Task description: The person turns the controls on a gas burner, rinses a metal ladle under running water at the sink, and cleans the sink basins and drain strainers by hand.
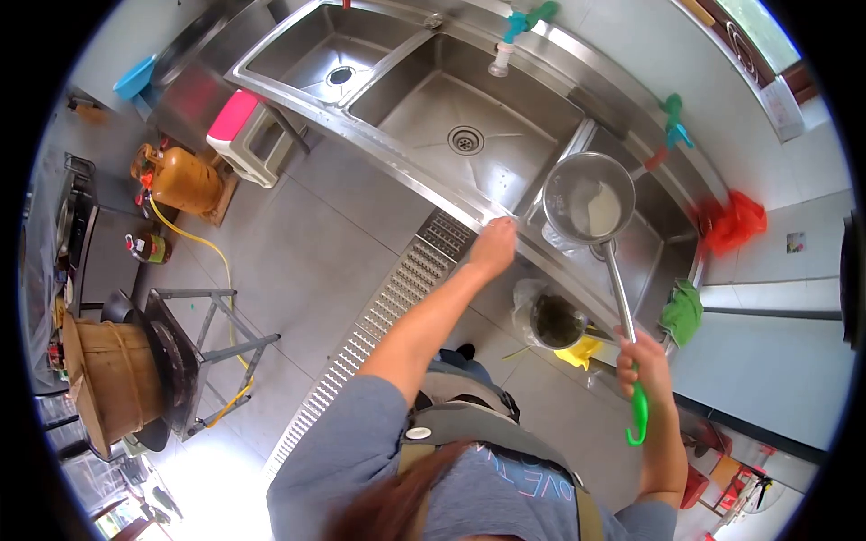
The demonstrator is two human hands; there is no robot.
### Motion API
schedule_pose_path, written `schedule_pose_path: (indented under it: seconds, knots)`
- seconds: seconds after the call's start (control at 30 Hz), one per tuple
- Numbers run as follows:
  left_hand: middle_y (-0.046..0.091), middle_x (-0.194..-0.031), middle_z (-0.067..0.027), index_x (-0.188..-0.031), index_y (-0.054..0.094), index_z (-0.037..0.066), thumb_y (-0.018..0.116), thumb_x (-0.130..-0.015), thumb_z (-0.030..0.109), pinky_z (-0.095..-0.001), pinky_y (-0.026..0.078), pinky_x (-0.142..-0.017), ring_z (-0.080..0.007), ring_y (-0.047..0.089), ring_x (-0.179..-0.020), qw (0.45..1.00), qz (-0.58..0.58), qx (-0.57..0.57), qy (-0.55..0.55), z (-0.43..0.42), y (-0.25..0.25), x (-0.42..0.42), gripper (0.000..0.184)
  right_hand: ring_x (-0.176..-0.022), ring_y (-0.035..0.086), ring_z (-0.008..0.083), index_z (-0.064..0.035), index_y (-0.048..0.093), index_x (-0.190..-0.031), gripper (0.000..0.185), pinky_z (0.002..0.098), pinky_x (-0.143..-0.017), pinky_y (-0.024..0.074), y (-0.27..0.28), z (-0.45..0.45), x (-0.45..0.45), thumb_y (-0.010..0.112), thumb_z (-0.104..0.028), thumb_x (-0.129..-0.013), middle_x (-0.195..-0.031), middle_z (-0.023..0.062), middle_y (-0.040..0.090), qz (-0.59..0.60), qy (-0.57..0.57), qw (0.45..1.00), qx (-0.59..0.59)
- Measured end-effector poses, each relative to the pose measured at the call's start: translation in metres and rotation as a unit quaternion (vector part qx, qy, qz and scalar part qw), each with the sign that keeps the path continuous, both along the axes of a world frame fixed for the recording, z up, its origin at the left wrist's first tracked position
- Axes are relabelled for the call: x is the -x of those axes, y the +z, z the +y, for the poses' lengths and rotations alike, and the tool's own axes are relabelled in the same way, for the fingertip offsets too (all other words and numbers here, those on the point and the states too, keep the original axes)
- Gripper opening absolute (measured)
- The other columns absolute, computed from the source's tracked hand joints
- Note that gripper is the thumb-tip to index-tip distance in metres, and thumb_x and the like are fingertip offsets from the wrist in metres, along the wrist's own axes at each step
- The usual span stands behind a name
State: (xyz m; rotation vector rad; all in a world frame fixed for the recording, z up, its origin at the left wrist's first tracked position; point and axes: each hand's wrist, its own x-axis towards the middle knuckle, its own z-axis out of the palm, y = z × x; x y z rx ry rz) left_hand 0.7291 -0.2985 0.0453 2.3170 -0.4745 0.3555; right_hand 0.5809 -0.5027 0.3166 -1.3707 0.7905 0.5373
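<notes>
My right hand [644, 362] is wrapped round the handle of a long metal ladle [564, 200], near its green hooked end. The ladle's round bowl is over the right sink basin [645, 261], with some pale, whitish stuff in it. My left hand [493, 247] is at the front edge of the steel sink [397, 167], its fingers curled together; what they hold, if anything, is too small to make out. Below the sink edge, near my left hand, is a bucket [557, 322] with dark contents.
Teal taps [516, 27] line the back of the sink. A green cloth [682, 313] and a red bag [735, 223] are at the right. A pink-topped stool [244, 135], orange gas cylinder [185, 180] and metal stand [212, 353] are on the left.
</notes>
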Motion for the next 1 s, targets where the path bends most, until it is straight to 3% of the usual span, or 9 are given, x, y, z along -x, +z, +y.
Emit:
schedule_pose_path:
  seconds: [0.17,0.47,0.57,0.63,0.73,0.8,0.87,0.97,1.0]
  knots:
    - [0.046,-0.108,-0.0215,-0.094,0.051,-0.004,0.052,-0.073,0.015,-0.0373,0.034,-0.088,-0.0310,0.042,-0.104,0.997,-0.032,-0.075,0.001,-0.007,-0.006,-0.031,0.029,-0.036,0.035,0.0063,-0.0074,0.045,-0.103,0.026,0.0204,-0.029,0.0290,0.004,0.040,-0.016,0.049,-0.009,-0.078,-0.056,0.0005,0.040,0.020,0.046,0.996,0.069]
    - [0.046,-0.112,-0.0187,-0.098,0.050,-0.002,0.048,-0.076,0.016,-0.0372,0.032,-0.090,-0.0282,0.041,-0.108,0.978,0.037,-0.195,0.067,0.114,-0.032,-0.144,0.028,-0.036,0.040,0.0071,-0.0061,0.042,-0.111,0.031,0.0218,-0.030,0.0332,-0.032,0.116,-0.084,0.047,-0.007,-0.080,-0.051,-0.0002,0.041,-0.035,0.173,0.976,0.131]
    - [0.048,-0.109,-0.0199,-0.094,0.051,-0.001,0.045,-0.075,0.009,-0.0369,0.035,-0.087,-0.0303,0.045,-0.103,0.979,-0.011,-0.129,0.154,0.162,-0.042,-0.172,0.023,-0.037,0.041,0.0072,-0.0066,0.041,-0.114,0.035,0.0228,-0.031,0.0337,-0.050,0.147,-0.110,0.047,-0.007,-0.080,-0.050,-0.0007,0.041,-0.089,0.226,0.954,0.174]
    - [0.050,-0.106,-0.0199,-0.096,0.051,0.000,0.045,-0.077,0.010,-0.0364,0.038,-0.083,-0.0312,0.048,-0.099,0.969,0.020,0.063,0.239,0.193,-0.043,-0.187,0.022,-0.037,0.042,0.0083,-0.0068,0.041,-0.115,0.036,0.0248,-0.032,0.0341,-0.065,0.167,-0.127,0.048,-0.008,-0.079,-0.049,-0.0001,0.042,-0.121,0.249,0.942,0.189]
    - [0.054,-0.101,-0.0177,-0.098,0.052,0.002,0.045,-0.079,0.011,-0.0340,0.041,-0.077,-0.0292,0.052,-0.092,0.903,0.099,0.262,0.327,0.243,-0.031,-0.196,0.022,-0.036,0.043,0.0094,-0.0058,0.042,-0.113,0.036,0.0260,-0.032,0.0344,-0.075,0.207,-0.163,0.049,-0.011,-0.078,-0.049,0.0015,0.043,-0.160,0.297,0.922,0.190]
    - [0.056,-0.098,-0.0152,-0.100,0.052,0.002,0.046,-0.080,0.011,-0.0317,0.042,-0.074,-0.0259,0.054,-0.088,0.846,0.147,0.370,0.355,0.269,-0.015,-0.192,0.023,-0.036,0.047,0.0158,-0.0049,0.043,-0.109,0.033,0.0298,-0.034,0.0367,-0.080,0.240,-0.192,0.049,-0.012,-0.078,-0.050,0.0074,0.048,-0.170,0.319,0.909,0.205]
    - [0.058,-0.096,-0.0124,-0.102,0.053,0.002,0.047,-0.080,0.011,-0.0294,0.042,-0.072,-0.0217,0.054,-0.086,0.780,0.177,0.478,0.364,0.288,0.000,-0.186,0.024,-0.041,0.052,0.0262,-0.0032,0.041,-0.110,0.034,0.0363,-0.039,0.0410,-0.092,0.267,-0.220,0.047,-0.013,-0.077,-0.054,0.0147,0.053,-0.232,0.359,0.854,0.296]
    - [0.057,-0.092,-0.0040,-0.101,0.055,0.002,0.049,-0.080,0.012,-0.0226,0.041,-0.064,-0.0109,0.052,-0.075,0.771,0.155,0.498,0.366,0.311,-0.002,-0.179,0.024,-0.050,0.054,0.0347,-0.0011,0.036,-0.113,0.038,0.0422,-0.047,0.0434,-0.127,0.272,-0.253,0.046,-0.011,-0.077,-0.060,0.0198,0.055,-0.391,0.360,0.709,0.464]
    - [0.057,-0.095,-0.0061,-0.101,0.055,0.001,0.049,-0.080,0.011,-0.0236,0.041,-0.068,-0.0126,0.052,-0.080,0.777,0.141,0.490,0.371,0.318,-0.003,-0.176,0.024,-0.058,0.055,0.0369,0.0005,0.033,-0.114,0.041,0.0441,-0.053,0.0441,-0.127,0.265,-0.257,0.046,-0.010,-0.076,-0.064,0.0208,0.056,-0.402,0.358,0.678,0.501]
